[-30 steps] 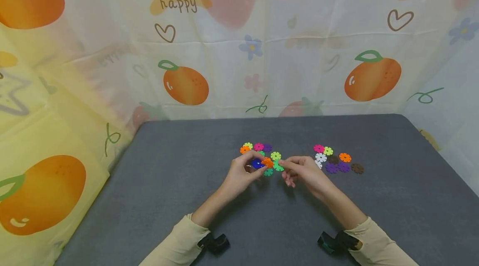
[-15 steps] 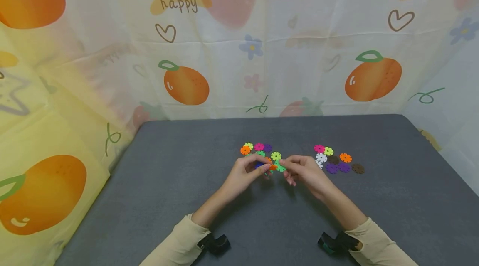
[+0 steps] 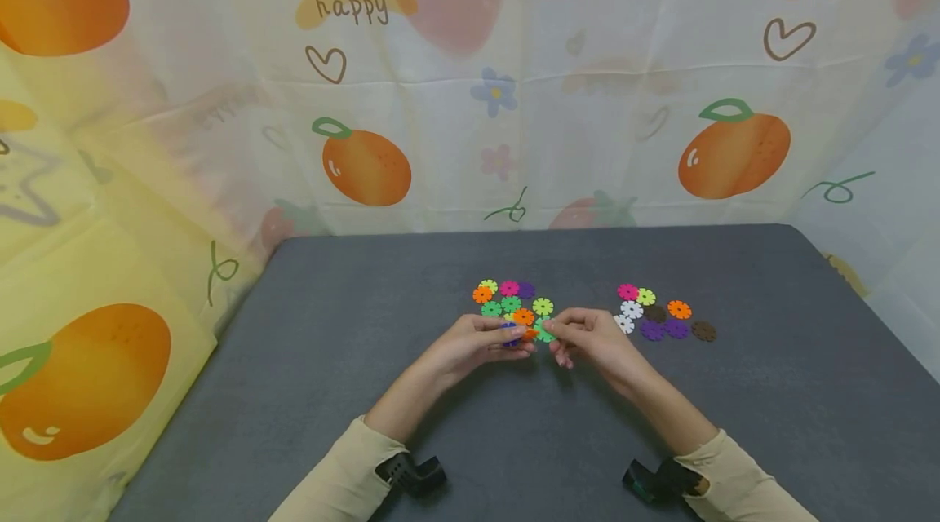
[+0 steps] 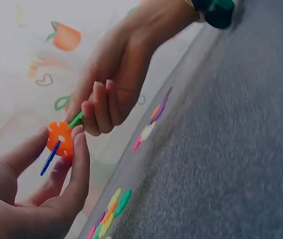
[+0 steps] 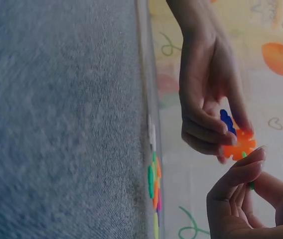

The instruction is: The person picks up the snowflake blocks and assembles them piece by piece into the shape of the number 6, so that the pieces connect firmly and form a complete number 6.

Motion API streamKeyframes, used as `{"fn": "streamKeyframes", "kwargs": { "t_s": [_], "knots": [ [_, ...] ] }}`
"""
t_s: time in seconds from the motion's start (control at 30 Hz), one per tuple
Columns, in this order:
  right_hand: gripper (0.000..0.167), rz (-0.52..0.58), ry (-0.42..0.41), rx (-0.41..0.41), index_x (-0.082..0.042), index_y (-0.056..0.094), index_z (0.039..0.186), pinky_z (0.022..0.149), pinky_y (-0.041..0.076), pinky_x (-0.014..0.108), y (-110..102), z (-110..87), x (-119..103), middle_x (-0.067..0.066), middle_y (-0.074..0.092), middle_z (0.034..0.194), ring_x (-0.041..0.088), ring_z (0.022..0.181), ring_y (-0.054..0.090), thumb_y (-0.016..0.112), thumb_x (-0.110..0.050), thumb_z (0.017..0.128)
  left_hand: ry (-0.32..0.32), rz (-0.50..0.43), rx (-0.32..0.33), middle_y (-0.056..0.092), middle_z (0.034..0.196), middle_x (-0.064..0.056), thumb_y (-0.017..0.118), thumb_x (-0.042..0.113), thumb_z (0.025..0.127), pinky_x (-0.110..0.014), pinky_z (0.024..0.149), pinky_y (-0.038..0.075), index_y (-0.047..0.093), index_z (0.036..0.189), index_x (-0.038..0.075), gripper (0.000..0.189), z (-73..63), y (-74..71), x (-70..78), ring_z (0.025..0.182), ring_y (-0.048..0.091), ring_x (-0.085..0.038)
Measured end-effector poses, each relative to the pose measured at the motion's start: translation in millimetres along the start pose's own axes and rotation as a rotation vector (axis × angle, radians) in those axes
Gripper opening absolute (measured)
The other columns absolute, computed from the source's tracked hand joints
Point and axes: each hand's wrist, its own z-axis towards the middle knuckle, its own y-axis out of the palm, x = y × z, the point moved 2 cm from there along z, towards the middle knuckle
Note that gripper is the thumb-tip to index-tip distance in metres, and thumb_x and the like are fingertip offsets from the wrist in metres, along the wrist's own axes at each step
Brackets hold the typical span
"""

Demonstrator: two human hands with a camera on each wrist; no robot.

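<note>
Three slotted snowflake discs are joined in a short chain held above the table. In the left wrist view the orange disc (image 4: 57, 133) shows its face, with the blue disc (image 4: 50, 158) edge-on in one side and the green disc (image 4: 75, 120) at the other. My left hand (image 3: 466, 349) pinches the orange disc between thumb and fingers, the blue one beside its fingers. From the right, my right hand (image 3: 604, 344) pinches the green disc with thumb and forefinger. Its other fingers are loosely curled below.
Just beyond my left hand lies a group of loose discs, among them a pink disc (image 3: 509, 288) and a yellow disc (image 3: 543, 307). A second group, with a brown disc (image 3: 703, 331), lies to the right on the grey table (image 3: 352, 302). A printed curtain (image 3: 587, 139) hangs behind.
My left hand has turned over and dropped slightly, its thumb now on the near side. The blue and orange discs turned with it, uncovering loose discs behind. The right hand has barely moved.
</note>
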Motion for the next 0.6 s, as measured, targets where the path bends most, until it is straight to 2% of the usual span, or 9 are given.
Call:
{"fn": "streamKeyframes", "kwargs": {
  "t_s": [0.1,0.27,0.43,0.6],
  "knots": [
    [0.031,0.016,-0.014,0.014,0.006,0.062,0.098,0.056,0.055,0.027,0.9,-0.6,-0.2,0.006,0.069,0.072,0.011,0.058,0.061,0.063,-0.025,0.096,-0.008,-0.056,0.004,0.076,0.094,-0.006,0.058,0.003,0.096,-0.04,0.1,0.054,0.056,0.124,-0.017,0.034,0.1,0.9,-1.2,0.094,0.072,-0.016],
    [0.03,0.026,-0.049,0.03,0.007,0.062,0.094,0.054,0.055,0.028,0.4,-1.1,-1.3,0.006,0.07,0.07,0.011,0.056,0.062,0.063,-0.023,0.096,-0.001,-0.094,0.039,0.076,0.092,-0.004,0.058,0.0,0.095,-0.039,0.101,0.053,0.054,0.126,-0.018,0.036,1.6,4.2,-2.4,0.093,0.072,-0.013],
    [0.03,0.003,-0.039,0.023,0.008,0.063,0.094,0.053,0.056,0.029,-0.3,-1.4,-2.9,0.009,0.07,0.07,0.012,0.055,0.061,0.065,-0.022,0.095,-0.006,-0.047,0.051,0.075,0.089,-0.003,0.061,0.001,0.094,-0.039,0.099,0.055,0.057,0.122,-0.018,0.035,1.5,4.2,-2.4,0.088,0.073,-0.013],
    [0.033,-0.034,-0.03,-0.029,0.011,0.064,0.095,0.052,0.054,0.028,-1.6,-2.0,-4.1,0.011,0.069,0.07,0.012,0.054,0.06,0.066,-0.022,0.094,-0.006,0.017,0.029,0.075,0.087,-0.004,0.065,0.002,0.092,-0.04,0.097,0.056,0.06,0.117,-0.019,0.033,1.4,2.4,-2.4,0.086,0.073,-0.015]
  ]
}}
